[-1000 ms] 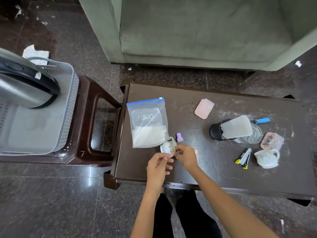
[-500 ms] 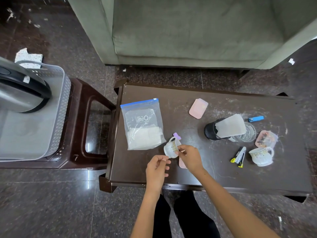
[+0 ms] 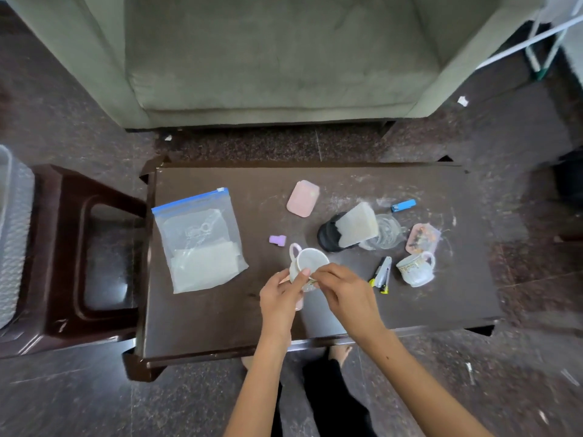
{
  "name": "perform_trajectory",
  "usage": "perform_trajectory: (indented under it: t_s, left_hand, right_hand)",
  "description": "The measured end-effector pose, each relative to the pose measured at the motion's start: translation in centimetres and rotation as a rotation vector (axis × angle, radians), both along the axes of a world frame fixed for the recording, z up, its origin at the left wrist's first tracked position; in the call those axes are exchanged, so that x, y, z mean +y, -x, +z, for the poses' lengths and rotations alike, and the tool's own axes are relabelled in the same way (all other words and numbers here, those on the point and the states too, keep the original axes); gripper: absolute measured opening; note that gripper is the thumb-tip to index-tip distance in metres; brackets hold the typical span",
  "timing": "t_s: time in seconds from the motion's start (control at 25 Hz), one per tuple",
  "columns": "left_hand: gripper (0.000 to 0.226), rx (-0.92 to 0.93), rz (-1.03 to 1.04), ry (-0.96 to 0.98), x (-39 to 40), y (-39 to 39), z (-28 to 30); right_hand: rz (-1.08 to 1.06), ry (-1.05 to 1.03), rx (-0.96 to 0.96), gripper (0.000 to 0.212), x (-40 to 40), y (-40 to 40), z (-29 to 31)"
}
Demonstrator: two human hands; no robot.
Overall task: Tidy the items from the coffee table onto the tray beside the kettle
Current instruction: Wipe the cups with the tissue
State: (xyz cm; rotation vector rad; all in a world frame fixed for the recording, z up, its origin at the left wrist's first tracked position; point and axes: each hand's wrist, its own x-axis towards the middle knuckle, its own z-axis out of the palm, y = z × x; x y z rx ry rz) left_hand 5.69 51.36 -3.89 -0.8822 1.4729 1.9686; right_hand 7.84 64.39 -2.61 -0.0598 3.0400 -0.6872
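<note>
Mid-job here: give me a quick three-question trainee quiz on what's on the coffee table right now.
1. True or false: both hands hold the cup.
2. Which lies nearest the zip bag? A) lighter B) purple cap C) stapler
3. How many cups are on or over the table?

Key: 1 true: left hand and right hand grip it. 2 B. 3 two, counting the second cup.

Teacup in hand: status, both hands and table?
Left hand and right hand both grip the teacup. Second teacup, zip bag remain on coffee table. Nothing blocking.
</note>
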Motion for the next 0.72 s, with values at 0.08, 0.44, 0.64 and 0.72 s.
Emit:
perform_trajectory:
  t_s: [0.08, 0.44, 0.64, 0.72]
  left_hand:
    - [0.031, 0.003, 0.010, -0.078, 2.5, -0.6, 0.1]
    - [0.029, 0.017, 0.012, -0.075, 15.3, -3.0, 0.4]
    - [0.028, 0.030, 0.019, -0.082, 18.5, -3.3, -0.2]
    - [0.027, 0.019, 0.036, -0.077, 19.1, -3.6, -0.5]
  right_hand:
    - [-0.071, 0.066, 0.001, 0.023, 2.8, -1.1, 0.5]
    - [-0.424, 0.099, -0.099, 0.017, 18.5, -5.6, 0.5]
    - [-0.287, -0.203, -0.485, 0.049, 23.4, -2.5, -2.5]
    - [-0.127, -0.287, -0.593, 0.058, 23.7, -0.5, -3.3]
